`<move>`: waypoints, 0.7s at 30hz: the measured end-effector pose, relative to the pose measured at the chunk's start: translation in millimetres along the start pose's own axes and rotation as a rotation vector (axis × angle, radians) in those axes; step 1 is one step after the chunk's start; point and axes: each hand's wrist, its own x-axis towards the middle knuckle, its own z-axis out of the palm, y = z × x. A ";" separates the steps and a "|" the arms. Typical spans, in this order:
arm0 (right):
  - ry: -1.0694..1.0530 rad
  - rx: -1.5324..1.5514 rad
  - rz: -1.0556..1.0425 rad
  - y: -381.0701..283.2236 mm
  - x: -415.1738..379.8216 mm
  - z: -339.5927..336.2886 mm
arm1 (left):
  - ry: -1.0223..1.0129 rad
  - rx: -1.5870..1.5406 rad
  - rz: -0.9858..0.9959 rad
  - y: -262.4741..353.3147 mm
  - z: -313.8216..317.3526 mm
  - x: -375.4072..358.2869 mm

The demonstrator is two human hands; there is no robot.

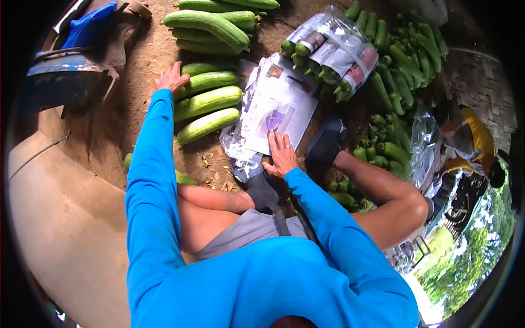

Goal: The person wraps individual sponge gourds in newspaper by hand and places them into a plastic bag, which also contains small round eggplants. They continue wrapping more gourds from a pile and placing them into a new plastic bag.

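Observation:
Beside my legs, my left hand [171,78] reaches to the near end of a green gourd [208,81] in a short row on the dirt floor; its fingers are spread and touch the gourd, not wrapped round it. Below that one lie two more long gourds [208,103] [208,126]. My right hand [283,155] rests with fingers apart on the lower edge of a stack of newspaper sheets [283,112], holding nothing. Clear plastic [232,143] shows under the paper's left edge.
A plastic-wrapped bundle of paper-covered gourds [333,52] sits beyond the paper. More gourds [208,27] lie at the top, and heaps of them [404,65] on the right. A person in yellow [478,136] is at the far right. A pale wall [65,218] stands left.

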 end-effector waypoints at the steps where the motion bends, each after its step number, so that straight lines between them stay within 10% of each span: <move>1: 0.019 -0.013 -0.018 2.5 -1.8 1.3 | -0.020 0.012 0.007 -2.8 1.2 4.0; 21: 0.095 -0.118 -0.209 28.6 12.1 0.7 | -0.031 0.000 0.232 19.3 -49.7 -25.9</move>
